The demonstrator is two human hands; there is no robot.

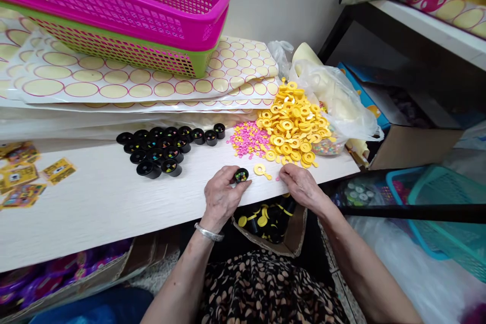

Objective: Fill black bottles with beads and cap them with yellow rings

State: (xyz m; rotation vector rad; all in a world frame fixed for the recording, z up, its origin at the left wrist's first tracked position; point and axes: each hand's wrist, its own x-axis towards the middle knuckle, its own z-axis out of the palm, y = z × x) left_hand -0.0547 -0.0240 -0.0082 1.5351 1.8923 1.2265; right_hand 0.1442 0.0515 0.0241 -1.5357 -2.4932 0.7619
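Note:
My left hand point(224, 191) is closed around a small round black cup point(241, 175) with tiny coloured bits inside, its open top facing up. Just right of it, a yellow ring with a short handle point(260, 169) lies flat on the white table. My right hand point(300, 185) rests at the table's front edge, thumb and fingers pinched together; whatever is between them is hidden. Beside its fingertips lies a tiny pink piece point(277, 178). Behind the hands are a heap of pink and yellow bits point(248, 139) and a pile of yellow rings point(290, 126).
Several filled black cups point(155, 144) stand together left of the hands. Stacked pink and green baskets point(182, 25) sit on printed sheets point(114, 81) at the back. Below the table edge, a cardboard box point(299, 230) holds black and yellow parts. A plastic bag point(334, 86) lies right.

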